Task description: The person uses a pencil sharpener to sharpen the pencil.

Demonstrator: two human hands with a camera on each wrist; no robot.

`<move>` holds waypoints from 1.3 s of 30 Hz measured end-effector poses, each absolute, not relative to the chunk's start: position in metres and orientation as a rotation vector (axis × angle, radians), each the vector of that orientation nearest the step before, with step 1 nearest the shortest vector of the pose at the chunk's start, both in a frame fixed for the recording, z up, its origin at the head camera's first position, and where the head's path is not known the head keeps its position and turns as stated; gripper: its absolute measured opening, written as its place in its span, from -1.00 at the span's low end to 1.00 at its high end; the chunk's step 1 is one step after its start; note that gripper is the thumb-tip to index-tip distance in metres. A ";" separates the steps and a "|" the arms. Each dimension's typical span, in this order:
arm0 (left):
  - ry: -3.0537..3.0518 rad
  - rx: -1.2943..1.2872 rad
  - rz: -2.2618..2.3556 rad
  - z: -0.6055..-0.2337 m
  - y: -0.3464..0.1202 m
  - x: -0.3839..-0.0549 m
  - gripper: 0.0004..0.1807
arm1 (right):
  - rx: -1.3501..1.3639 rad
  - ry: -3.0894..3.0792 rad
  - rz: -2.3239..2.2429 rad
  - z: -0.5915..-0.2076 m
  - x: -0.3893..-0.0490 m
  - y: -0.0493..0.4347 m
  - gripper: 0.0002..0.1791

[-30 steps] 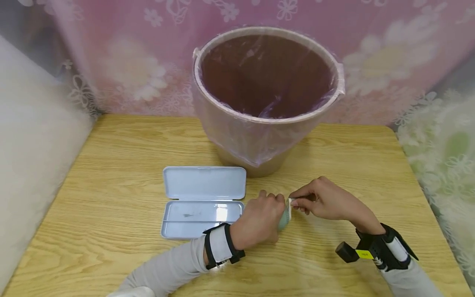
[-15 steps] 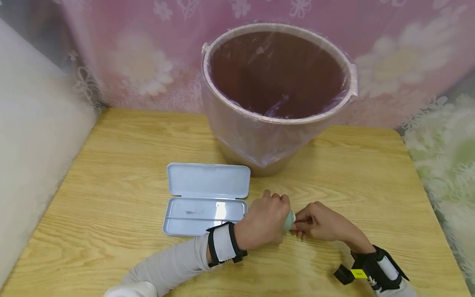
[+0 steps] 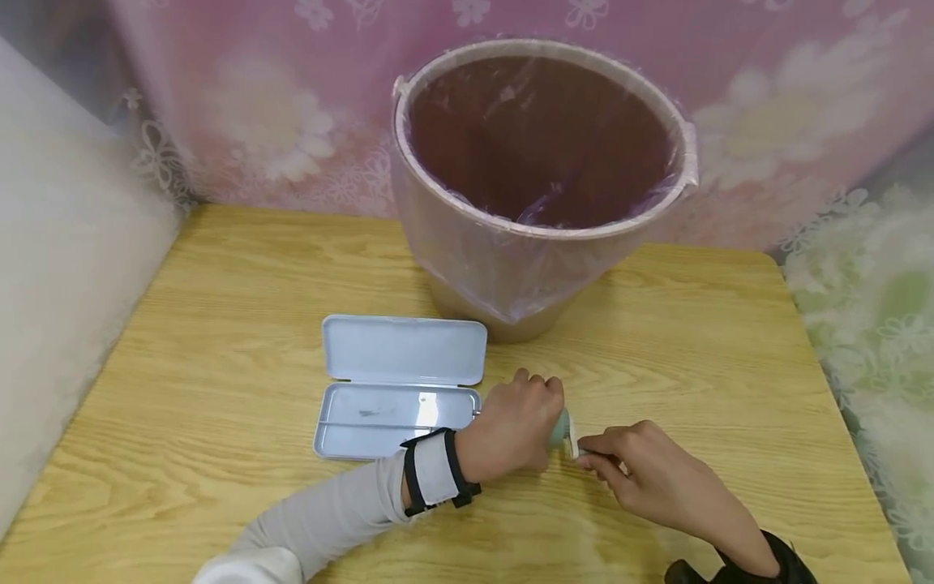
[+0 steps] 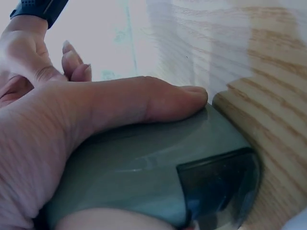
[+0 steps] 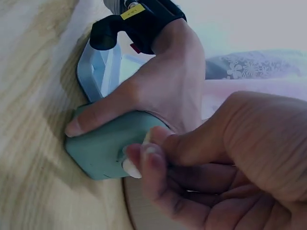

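Note:
My left hand (image 3: 514, 426) grips a green hand-crank pencil sharpener (image 3: 559, 428) and holds it on the table. In the left wrist view the thumb lies along the top of its body, near a dark see-through window (image 4: 218, 184). The fingers and thumb of my right hand (image 3: 657, 478) pinch the end of the white crank (image 3: 573, 438) on the sharpener's right side. The right wrist view shows the white crank hub (image 5: 132, 168) against the green end face, while the pinching fingertips cover most of the handle. Whether a pencil sits in the sharpener I cannot tell.
A light blue pencil case (image 3: 397, 418) lies with its lid up, left of the sharpener. Behind stands a large bucket (image 3: 503, 280) lined with thin clear plastic. The wooden table (image 3: 241, 324) meets a pink flowered curtain (image 3: 277, 122) at the back.
My right hand has gone from the upper part of the sharpener's right side down toward me, turning the crank with it. My left hand keeps its grip; the view shifts slightly.

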State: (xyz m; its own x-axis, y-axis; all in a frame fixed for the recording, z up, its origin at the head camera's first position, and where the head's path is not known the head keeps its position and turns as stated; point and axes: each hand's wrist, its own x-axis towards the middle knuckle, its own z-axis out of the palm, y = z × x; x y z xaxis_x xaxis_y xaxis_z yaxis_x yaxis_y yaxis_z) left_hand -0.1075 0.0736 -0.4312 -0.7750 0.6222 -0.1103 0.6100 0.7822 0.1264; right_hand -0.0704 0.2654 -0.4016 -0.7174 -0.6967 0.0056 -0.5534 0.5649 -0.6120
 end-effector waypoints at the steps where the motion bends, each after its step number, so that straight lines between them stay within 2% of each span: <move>1: 2.832 0.984 0.124 -0.431 0.073 -0.107 -0.66 | -1.044 2.578 -0.880 -0.400 -0.072 0.265 -0.76; 8: 2.853 0.995 0.125 -0.433 0.072 -0.107 -0.67 | -1.059 2.621 -0.820 -0.389 -0.089 0.267 -0.90; 15: 2.871 0.961 0.080 -0.431 0.067 -0.110 -0.64 | -1.042 2.539 -0.841 -0.383 -0.117 0.262 -0.81; 23: 2.874 0.997 0.177 -0.435 0.070 -0.107 -0.52 | -0.820 2.139 -1.130 -0.423 -0.163 0.279 -0.81; 26: 2.878 1.026 0.191 -0.438 0.074 -0.103 -0.54 | -0.679 1.896 -1.204 -0.442 -0.171 0.289 -0.78; 31: 2.852 1.007 0.201 -0.437 0.077 -0.102 -0.58 | -0.678 1.780 -1.202 -0.460 -0.164 0.296 -0.76; 35: 2.834 0.971 0.199 -0.434 0.074 -0.107 -0.61 | -0.772 1.890 -1.152 -0.458 -0.142 0.289 -0.77; 39: 2.821 0.971 0.205 -0.437 0.071 -0.110 -0.61 | -0.747 1.932 -1.154 -0.452 -0.118 0.284 -0.76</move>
